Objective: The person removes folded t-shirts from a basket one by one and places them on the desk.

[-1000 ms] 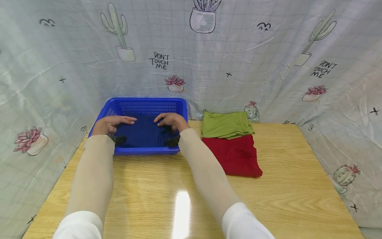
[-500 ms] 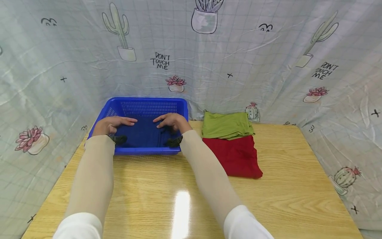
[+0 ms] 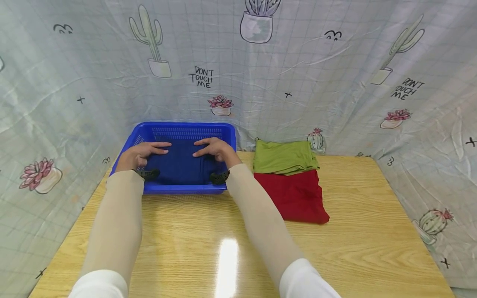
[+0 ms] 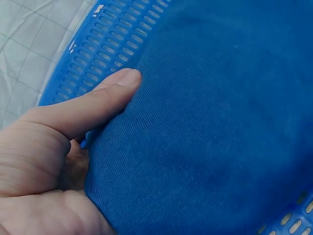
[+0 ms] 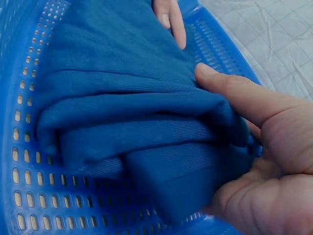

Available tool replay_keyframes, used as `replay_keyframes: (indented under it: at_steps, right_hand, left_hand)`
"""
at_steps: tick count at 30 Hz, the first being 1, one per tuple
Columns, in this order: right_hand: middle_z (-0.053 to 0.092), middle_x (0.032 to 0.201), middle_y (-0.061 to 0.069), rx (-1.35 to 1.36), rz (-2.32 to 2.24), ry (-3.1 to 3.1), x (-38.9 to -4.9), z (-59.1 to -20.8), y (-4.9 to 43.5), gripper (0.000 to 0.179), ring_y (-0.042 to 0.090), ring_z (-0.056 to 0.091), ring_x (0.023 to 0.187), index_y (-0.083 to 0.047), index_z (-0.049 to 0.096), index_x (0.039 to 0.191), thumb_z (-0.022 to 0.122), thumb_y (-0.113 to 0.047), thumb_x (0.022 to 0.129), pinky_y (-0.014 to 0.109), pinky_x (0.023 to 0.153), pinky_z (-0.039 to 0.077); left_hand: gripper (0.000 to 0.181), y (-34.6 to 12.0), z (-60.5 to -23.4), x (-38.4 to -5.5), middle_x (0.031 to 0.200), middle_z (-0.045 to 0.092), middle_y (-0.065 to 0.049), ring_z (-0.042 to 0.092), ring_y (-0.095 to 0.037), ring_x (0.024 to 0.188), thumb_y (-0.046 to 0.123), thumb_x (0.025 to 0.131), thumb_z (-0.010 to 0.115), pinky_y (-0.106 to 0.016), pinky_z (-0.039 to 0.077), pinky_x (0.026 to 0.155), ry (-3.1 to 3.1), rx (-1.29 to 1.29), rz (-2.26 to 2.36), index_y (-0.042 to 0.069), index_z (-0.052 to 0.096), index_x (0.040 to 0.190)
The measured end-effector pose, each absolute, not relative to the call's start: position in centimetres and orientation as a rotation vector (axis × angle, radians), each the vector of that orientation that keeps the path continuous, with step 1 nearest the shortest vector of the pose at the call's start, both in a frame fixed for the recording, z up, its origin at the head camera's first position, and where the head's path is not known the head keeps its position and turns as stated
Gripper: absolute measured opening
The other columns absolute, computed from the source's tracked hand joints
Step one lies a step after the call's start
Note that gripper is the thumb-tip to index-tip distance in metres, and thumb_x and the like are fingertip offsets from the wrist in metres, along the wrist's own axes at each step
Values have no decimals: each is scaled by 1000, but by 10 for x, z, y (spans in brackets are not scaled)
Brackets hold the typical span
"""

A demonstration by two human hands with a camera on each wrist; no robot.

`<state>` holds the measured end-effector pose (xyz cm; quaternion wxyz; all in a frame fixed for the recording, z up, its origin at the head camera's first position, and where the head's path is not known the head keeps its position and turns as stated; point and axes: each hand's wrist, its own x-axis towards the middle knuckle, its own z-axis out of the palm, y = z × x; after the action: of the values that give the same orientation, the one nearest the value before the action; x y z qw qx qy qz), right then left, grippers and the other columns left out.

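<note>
A folded dark blue cloth (image 3: 180,165) is in the blue plastic basket (image 3: 190,190) at the back left of the table. At its left end, my left hand (image 3: 143,153) grips it; in the left wrist view the thumb lies along the cloth's edge and most fingers are hidden. My right hand (image 3: 219,149) holds the opposite end, where several stacked folds (image 5: 146,127) show between thumb and fingers in the right wrist view. Seen from the head, two fingers of each hand stretch over the cloth's far part.
To the right of the basket lie a folded green cloth (image 3: 283,156) and, overlapping it in front, a folded red cloth (image 3: 296,196). Both rest on the wooden table (image 3: 179,240). A cactus-printed curtain (image 3: 313,74) hangs behind and along both sides.
The right hand has shifted slightly up and away, its fingers spreading further over the cloth. The dark blue cloth appears slightly raised inside the basket. Green and red cloths stay put.
</note>
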<state>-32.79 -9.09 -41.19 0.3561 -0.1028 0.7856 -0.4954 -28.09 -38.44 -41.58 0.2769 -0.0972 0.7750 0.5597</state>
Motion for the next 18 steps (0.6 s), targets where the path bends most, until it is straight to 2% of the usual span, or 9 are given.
replay_keyframes:
  at_steps: [2,4,8,10,11,13,14,17,18]
  right_hand:
    - [32,163,0,-266,-1319,2026,-328,-412,-92,57,13,14,50,-32,61,143,80,-22,90,27,44,22]
    - [44,154,-1,-272,-1351,2014,-328,-411,-93,58,12,13,45,-33,60,143,80,-18,91,28,42,21]
    - [71,113,3,-318,-1382,2035,-328,-410,-93,60,12,13,43,-35,59,144,78,-14,92,27,40,21]
    - [74,97,8,-349,-1387,2067,-329,-410,-92,60,12,13,42,-37,58,144,77,-14,92,27,39,21]
    - [75,95,10,-362,-1396,2079,-329,-410,-92,59,12,12,42,-37,58,144,76,-14,93,27,38,20]
    - [74,108,6,-377,-1445,2084,-329,-411,-91,58,12,12,42,-38,60,142,76,-13,93,27,39,20]
    - [71,119,5,-383,-1490,2073,-329,-411,-91,57,11,12,42,-38,61,142,75,-11,93,28,39,20]
    - [48,153,1,-399,-1646,2002,-327,-410,-90,56,13,12,44,-36,63,140,72,-6,94,29,42,20]
    - [40,158,0,-410,-1693,1979,-326,-409,-89,56,13,13,45,-35,64,139,72,-4,94,29,43,21]
  left_hand:
    - [69,-384,-415,-280,170,12,-11,49,-22,134,30,103,63,-23,55,85,2068,-285,1555,25,28,162]
    - [69,-384,-413,-278,169,14,-10,50,-21,133,31,102,64,-23,54,87,2081,-290,1559,26,29,162]
    - [67,-381,-409,-277,167,23,-12,65,-10,109,29,101,65,-23,55,83,2090,-310,1601,26,34,160]
    - [66,-379,-406,-277,168,21,-13,66,-4,96,28,101,66,-20,54,73,2116,-309,1609,24,35,160]
    - [65,-378,-404,-277,168,21,-12,65,-2,87,28,101,67,-20,50,64,2137,-324,1613,25,38,159]
    - [64,-377,-400,-276,169,14,-12,55,0,65,28,100,67,-20,41,51,2182,-340,1607,25,40,158]
    - [63,-376,-397,-275,170,12,-11,53,-1,61,28,101,67,-22,35,47,2187,-345,1614,25,40,158]
    - [62,-373,-389,-271,169,16,-11,49,-5,53,26,101,66,-26,25,43,2159,-394,1683,27,41,157]
    - [62,-372,-386,-270,168,18,-13,53,-4,56,24,101,65,-25,28,43,2138,-399,1718,26,40,158]
